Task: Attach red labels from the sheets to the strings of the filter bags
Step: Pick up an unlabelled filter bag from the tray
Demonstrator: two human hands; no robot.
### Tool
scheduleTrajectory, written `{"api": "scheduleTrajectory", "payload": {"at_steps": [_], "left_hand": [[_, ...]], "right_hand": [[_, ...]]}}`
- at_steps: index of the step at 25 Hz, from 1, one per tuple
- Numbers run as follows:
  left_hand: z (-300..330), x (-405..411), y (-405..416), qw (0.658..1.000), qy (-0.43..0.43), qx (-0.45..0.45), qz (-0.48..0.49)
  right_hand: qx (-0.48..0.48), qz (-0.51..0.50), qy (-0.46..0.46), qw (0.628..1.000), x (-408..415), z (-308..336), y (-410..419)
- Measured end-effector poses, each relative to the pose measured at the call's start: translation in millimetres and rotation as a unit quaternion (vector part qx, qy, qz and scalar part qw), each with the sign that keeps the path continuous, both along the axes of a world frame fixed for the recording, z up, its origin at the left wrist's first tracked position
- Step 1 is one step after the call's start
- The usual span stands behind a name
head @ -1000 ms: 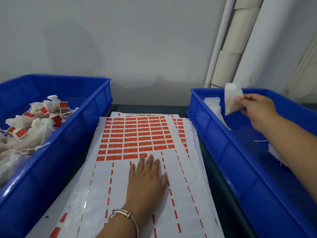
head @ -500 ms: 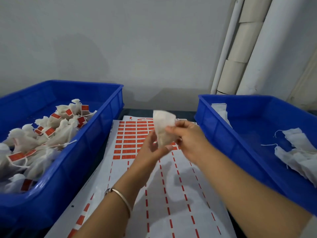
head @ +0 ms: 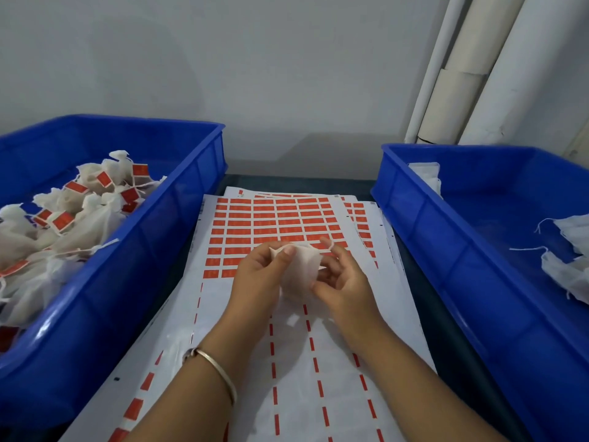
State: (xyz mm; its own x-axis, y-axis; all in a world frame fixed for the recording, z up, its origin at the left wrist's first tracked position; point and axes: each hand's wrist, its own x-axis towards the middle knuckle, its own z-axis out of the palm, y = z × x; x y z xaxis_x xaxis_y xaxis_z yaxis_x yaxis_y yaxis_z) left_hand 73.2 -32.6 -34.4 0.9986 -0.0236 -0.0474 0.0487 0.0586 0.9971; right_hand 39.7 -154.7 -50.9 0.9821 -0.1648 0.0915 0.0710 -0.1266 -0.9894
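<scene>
Centrally, on the dark bench (head: 452, 362), flanked by two blue moulded-plastic crates with smooth glossy walls: left crate (head: 153, 250) heaped with soft, crumpled white mesh filter bags already tagged in red (head: 83, 218); right crate (head: 446, 250) holding a few untagged white bags (head: 570, 269) with loose thin strings. Between the crates, overlapping glossy white label sheets (head: 223, 330), stacked slightly askew. Far half of the top sheet filled with a tidy grid of small red rectangular labels (head: 274, 224); any print on them too fine to read. Near half stripped bare, only thin red dashed strips left in columns. Above the sheets, raised clear of the paper, one limp white filter bag (head: 301, 269) bunched between both hands. Left hand (head: 258, 275), thin metal bangle (head: 216, 371) on the wrist, grip closed around the bag's side, thumb pressed on the gathered top. Right hand (head: 344, 282) with fingers curled, grip pinching the bag's other edge, the white string (head: 330, 244) looped over the raised forefinger.
</scene>
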Motion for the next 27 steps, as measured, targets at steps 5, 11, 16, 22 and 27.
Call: {"api": "scheduleTrajectory", "payload": {"at_steps": [5,11,16,22,27], "left_hand": [[-1.3,-6.2,-5.3,0.996,-0.028,0.076,-0.03],[0.0,-6.5,-5.3,0.996,-0.002,0.09,-0.023],[5.6,-11.3,-8.1,0.993,0.025,0.092,-0.072],[15.5,-19.3,-4.2,0.987,-0.039,0.091,-0.124],[16.6,-17.6,-3.2,0.98,-0.014,0.143,-0.137]], "right_hand": [[0.041,-0.021,0.01,0.999,-6.5,13.0,-9.1],[0.03,-0.045,-0.023,0.998,-10.5,16.3,-15.6],[0.019,-0.026,-0.035,0.999,-10.4,17.6,-17.3],[0.026,0.004,-0.05,0.998,-11.5,17.4,-19.8],[0.032,-0.083,-0.075,0.993,-9.3,15.3,-22.3]]}}
